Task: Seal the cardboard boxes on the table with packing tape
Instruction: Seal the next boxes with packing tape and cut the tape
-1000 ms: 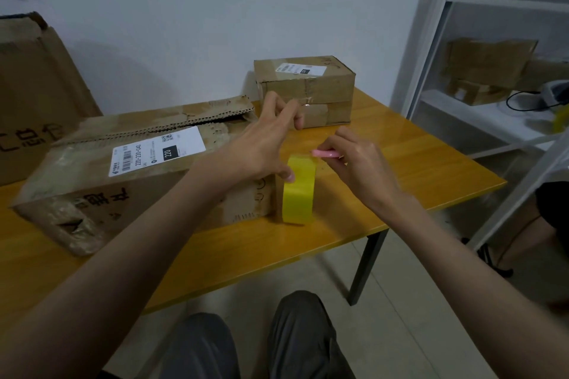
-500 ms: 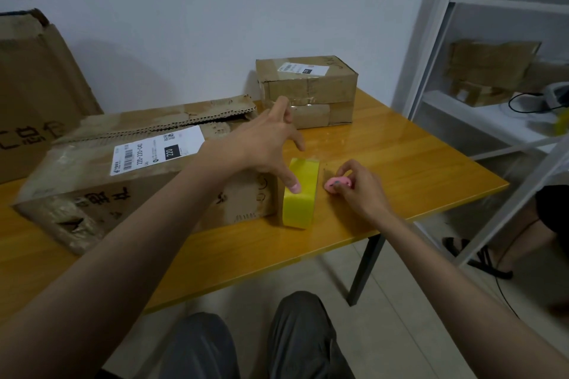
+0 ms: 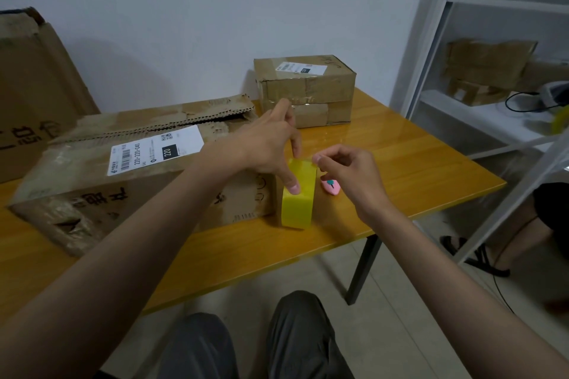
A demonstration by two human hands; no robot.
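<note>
here the yellow tape roll [image 3: 298,197] stands on edge on the orange table [image 3: 400,175], touching the right end of the large cardboard box [image 3: 138,163], whose torn top flaps are not taped down. the left hand [image 3: 264,148] is draped over the top of the roll, thumb pressed on its near face and fingers curled over the back, gripping it upright. the right hand [image 3: 348,169] is at the roll's upper right edge, thumb and forefinger pinched together where the tape's edge lies; whether they actually hold a loose end of tape cannot be told. the two hands are close together, almost touching above the roll. a small pink cutter [image 3: 331,186] lies flat on the table just to the right of the roll, under the right hand and not held. a smaller cardboard box [image 3: 304,89], already wrapped in clear tape, sits further back by the wall [image 3: 215,24]. a white shelf unit [image 3: 480,120] with more boxes stands off to the right.
</note>
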